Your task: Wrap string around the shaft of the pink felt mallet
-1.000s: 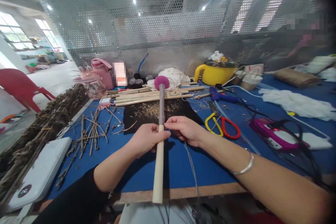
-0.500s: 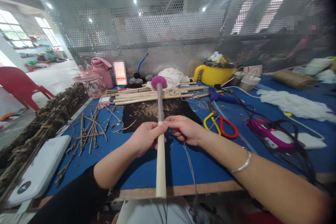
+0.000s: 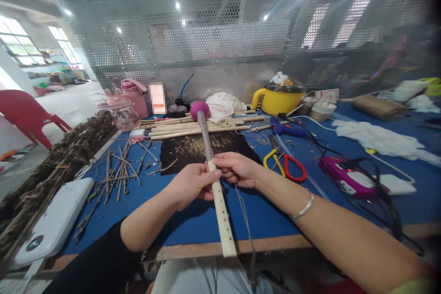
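Observation:
My left hand is wrapped round a pale wooden stick, thumb on top. A row of small dark holes runs along the stick's near part. Its far part has a grey wrapping, and a purple ball sits at the far end. My right hand is closed in a pinch at the edge of the wrapping. Thin grey yarn hangs below that hand over the table edge. The right fingertips partly hide where the yarn meets the stick.
Dry twigs lie left, beside a white power bank. Behind are a black cloth with shavings and more pale sticks. On the right are scissors, a blue glue gun, a purple device and a yellow pot.
The stick has rolled, so its row of holes now faces up. Its near end has swung right and the ball left. Both hands keep their grip.

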{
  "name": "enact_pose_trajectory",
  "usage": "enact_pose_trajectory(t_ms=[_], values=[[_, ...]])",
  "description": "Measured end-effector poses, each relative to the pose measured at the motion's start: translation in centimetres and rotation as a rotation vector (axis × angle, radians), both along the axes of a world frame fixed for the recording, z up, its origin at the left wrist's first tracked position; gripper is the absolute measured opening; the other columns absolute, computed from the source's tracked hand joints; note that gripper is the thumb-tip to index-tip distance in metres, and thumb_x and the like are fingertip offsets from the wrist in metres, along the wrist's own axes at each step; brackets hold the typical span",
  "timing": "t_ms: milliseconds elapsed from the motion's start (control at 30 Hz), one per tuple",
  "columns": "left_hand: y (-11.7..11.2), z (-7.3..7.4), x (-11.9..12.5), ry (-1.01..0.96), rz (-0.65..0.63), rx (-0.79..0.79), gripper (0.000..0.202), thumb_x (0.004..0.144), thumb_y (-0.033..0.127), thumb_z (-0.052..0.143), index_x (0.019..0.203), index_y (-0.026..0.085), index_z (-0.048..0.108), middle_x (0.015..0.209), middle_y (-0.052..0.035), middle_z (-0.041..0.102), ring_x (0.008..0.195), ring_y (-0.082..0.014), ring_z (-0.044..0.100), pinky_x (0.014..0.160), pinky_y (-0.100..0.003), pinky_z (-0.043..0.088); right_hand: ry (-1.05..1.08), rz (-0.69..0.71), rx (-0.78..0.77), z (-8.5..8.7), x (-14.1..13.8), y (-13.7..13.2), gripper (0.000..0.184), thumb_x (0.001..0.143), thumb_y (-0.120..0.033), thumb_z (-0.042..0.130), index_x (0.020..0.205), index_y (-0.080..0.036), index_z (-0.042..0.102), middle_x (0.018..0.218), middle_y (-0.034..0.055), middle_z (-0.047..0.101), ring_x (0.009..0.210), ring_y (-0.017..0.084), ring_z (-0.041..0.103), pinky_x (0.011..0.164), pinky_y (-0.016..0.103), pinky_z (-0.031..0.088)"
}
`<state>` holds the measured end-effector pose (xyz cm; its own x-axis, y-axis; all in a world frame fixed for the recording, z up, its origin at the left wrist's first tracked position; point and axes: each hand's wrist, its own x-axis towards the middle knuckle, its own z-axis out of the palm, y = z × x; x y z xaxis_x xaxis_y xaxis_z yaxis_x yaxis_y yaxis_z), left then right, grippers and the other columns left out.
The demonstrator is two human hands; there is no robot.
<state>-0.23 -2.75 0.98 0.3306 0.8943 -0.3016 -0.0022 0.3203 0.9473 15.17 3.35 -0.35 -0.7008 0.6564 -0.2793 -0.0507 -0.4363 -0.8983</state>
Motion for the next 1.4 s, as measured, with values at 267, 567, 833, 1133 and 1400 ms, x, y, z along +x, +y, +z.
enact_pose_trajectory(t_ms=[267,567,833,1133,1400], values=[[0.4,-0.3,-0.5,0.071,-0.069,-0.045,0.037,0.068,0.047,0.063,0.082,0.015,0.054,0.063,-0.0038,0.063,0.048,-0.0113,0.058,0.039,-0.017,0.042,-0.006,-0.017,0.026,-0.4,0.1,0.1,0.021,0.072,-0.029,0.064,0.072,-0.014,0.049,0.043,-0.0103,0.033,0.034,0.0,0.014,0.031,0.013,0.007],[0.2,-0.4,-0.4,0.109,-0.032,0.037,0.033,0.067,0.042,0.065,0.066,0.012,0.052,0.055,-0.0001,0.056,0.045,-0.0047,0.05,0.045,-0.014,0.042,-0.045,-0.005,-0.013,-0.3,-0.1,0.3,0.022,0.073,-0.029,0.062,0.07,-0.016,0.045,0.043,-0.0116,0.026,0.034,0.001,0.012,0.031,0.012,0.008],[0.2,-0.3,-0.7,-0.043,-0.116,-0.071,0.024,0.068,0.032,0.061,0.079,0.012,0.057,0.068,-0.0051,0.062,0.052,-0.0084,0.057,0.046,-0.016,0.044,-0.03,0.073,-0.066,-0.1,0.0,0.3,0.021,0.075,-0.03,0.061,0.071,-0.015,0.047,0.042,-0.0116,0.027,0.033,0.001,0.012,0.03,0.012,0.008],[-1.1,-0.7,0.4,0.294,0.139,0.141,0.038,0.062,0.046,0.067,0.074,0.015,0.05,0.053,0.0035,0.051,0.043,-0.0088,0.051,0.039,-0.018,0.041,-0.095,-0.051,0.118,-1.0,-1.3,-0.6,0.024,0.069,-0.034,0.064,0.071,-0.013,0.051,0.044,-0.008,0.04,0.031,0.001,0.018,0.03,0.016,0.009],[-6.8,-1.3,1.3,-0.009,0.249,0.024,0.038,0.075,0.047,0.053,0.094,0.015,0.045,0.065,0.0001,0.058,0.044,-0.0087,0.053,0.042,-0.02,0.043,-0.097,-0.045,0.201,0.0,-2.5,-5.5,0.026,0.069,-0.037,0.061,0.069,-0.013,0.052,0.049,-0.0022,0.052,0.034,0.005,0.038,0.034,0.018,0.023]])
